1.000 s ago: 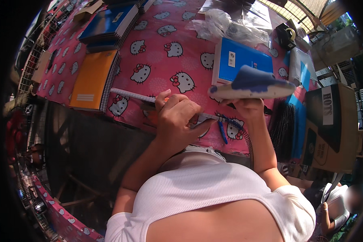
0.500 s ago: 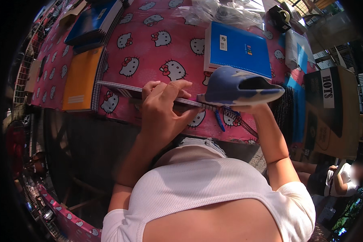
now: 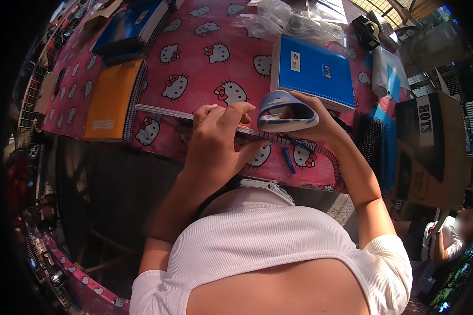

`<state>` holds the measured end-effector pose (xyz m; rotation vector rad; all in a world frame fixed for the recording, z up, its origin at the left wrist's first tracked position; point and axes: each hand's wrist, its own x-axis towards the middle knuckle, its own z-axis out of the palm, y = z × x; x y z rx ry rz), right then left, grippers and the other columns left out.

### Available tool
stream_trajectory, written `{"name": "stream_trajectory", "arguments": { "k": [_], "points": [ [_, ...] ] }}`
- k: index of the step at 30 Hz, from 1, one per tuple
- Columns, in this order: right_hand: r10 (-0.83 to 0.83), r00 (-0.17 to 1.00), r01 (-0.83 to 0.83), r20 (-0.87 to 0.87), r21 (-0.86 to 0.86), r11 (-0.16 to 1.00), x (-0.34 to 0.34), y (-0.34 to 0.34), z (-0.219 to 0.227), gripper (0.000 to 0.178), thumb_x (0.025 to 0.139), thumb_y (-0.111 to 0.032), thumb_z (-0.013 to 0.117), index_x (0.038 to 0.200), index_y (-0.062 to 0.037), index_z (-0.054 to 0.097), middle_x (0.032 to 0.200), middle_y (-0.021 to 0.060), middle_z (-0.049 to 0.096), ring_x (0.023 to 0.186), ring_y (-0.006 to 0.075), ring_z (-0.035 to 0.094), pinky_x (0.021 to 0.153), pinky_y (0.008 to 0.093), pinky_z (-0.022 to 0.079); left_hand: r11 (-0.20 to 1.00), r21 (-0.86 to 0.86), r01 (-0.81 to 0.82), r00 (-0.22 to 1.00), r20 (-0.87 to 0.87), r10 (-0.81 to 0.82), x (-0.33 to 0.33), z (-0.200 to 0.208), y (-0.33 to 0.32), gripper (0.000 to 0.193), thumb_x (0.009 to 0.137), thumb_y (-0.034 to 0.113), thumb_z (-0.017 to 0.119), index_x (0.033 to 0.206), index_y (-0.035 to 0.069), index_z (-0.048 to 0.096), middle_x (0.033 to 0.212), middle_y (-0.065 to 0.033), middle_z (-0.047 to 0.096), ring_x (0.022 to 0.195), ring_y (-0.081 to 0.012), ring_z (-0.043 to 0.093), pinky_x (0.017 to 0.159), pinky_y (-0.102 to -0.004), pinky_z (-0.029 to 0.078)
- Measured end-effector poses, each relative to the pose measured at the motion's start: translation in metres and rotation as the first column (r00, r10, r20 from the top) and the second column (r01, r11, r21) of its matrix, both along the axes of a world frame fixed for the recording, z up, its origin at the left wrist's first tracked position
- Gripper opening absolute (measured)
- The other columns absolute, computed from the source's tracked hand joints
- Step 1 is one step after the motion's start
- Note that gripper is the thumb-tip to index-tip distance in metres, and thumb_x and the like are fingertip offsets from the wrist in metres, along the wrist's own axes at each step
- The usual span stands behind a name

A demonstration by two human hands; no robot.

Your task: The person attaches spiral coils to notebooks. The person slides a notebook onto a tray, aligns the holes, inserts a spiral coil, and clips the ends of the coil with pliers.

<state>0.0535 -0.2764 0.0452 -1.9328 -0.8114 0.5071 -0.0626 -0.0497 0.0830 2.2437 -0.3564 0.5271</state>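
Note:
My left hand grips an unbound-looking notebook held on edge, its fingers over the top and the thumb on the near side. A dark spiral binding coil runs from the notebook's right end and curves down over the table edge. My right hand is closed around a blue-and-white rounded object with an oval opening, just above the coil's start. The object's kind is not clear. Below the coil lies a slim blue tool, partly hidden.
A pink patterned cloth covers the table. A yellow spiral notebook and blue notebooks lie left, a blue notebook stack ahead. Black coils, a cardboard box and a tape dispenser are right; another person sits beyond.
My right hand has turned the blue-and-white object, so its opening now faces up and it sits further left. My left hand keeps its hold on the notebook. The view has shifted slightly.

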Motion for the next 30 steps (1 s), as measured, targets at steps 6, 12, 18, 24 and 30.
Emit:
{"name": "stream_trajectory", "arguments": {
  "k": [6, 12, 18, 24, 30],
  "points": [
    [0.031, 0.992, -0.007, -0.12, 0.194, 0.981, -0.008, 0.008, -0.004, 0.06, 0.059, -0.007, 0.085, 0.112, 0.0003, 0.057, 0.093, 0.0051, 0.066, 0.087, 0.0131, 0.061, 0.082, 0.0284, 0.049, 0.983, 0.171, -0.074, 0.996, -0.045, 0.082, -0.003, 0.002, 0.021, 0.03, 0.064, 0.022, 0.084, 0.087, 0.01, 0.069, 0.087, -0.0025, 0.068, 0.089, -0.0192, 0.063, 0.099, -0.042, 0.032],
    [0.028, 0.962, -0.148, 0.272, 0.432, 0.89, -0.009, 0.018, 0.009, 0.06, 0.057, -0.005, 0.083, 0.11, 0.001, 0.058, 0.093, 0.0073, 0.066, 0.084, 0.0114, 0.059, 0.08, 0.028, 0.049, 0.988, 0.134, -0.077, 0.997, -0.022, 0.08, -0.006, -0.003, 0.031, 0.025, 0.068, 0.03, 0.081, 0.083, 0.014, 0.071, 0.084, 0.0015, 0.066, 0.093, -0.0182, 0.061, 0.104, -0.0542, 0.021],
    [-0.061, 0.982, 0.107, -0.177, 0.266, 0.958, -0.016, 0.022, 0.015, 0.063, 0.062, -0.007, 0.082, 0.119, 0.0002, 0.057, 0.092, 0.0073, 0.067, 0.083, 0.0158, 0.063, 0.082, 0.0279, 0.049, 0.942, 0.236, -0.239, 0.97, 0.021, 0.241, -0.01, -0.006, 0.038, 0.028, 0.063, 0.025, 0.085, 0.087, 0.016, 0.073, 0.089, 0.0008, 0.069, 0.102, -0.0175, 0.062, 0.111, -0.0505, 0.013],
    [0.037, 0.907, -0.06, 0.419, 0.042, 0.997, 0.004, 0.023, 0.002, 0.059, 0.058, -0.003, 0.079, 0.113, -0.0021, 0.059, 0.09, 0.0115, 0.067, 0.084, 0.0236, 0.065, 0.08, 0.0299, 0.05, 0.971, 0.173, -0.167, 0.986, 0.005, 0.169, -0.003, -0.015, 0.048, 0.032, 0.061, 0.03, 0.087, 0.086, 0.016, 0.073, 0.087, 0.0022, 0.069, 0.101, -0.0168, 0.062, 0.11, -0.0498, 0.016],
    [-0.033, 0.985, 0.053, 0.17, -0.119, 0.991, 0.002, 0.038, 0.013, 0.062, 0.058, -0.003, 0.079, 0.116, -0.0042, 0.059, 0.095, 0.0108, 0.066, 0.088, 0.0203, 0.064, 0.08, 0.0318, 0.05, 0.921, 0.239, -0.309, 0.951, 0.075, 0.3, -0.008, -0.007, 0.051, 0.036, 0.058, 0.025, 0.088, 0.089, 0.015, 0.072, 0.088, 0.0003, 0.069, 0.099, -0.0182, 0.061, 0.106, -0.0446, 0.028]
  ]
}}
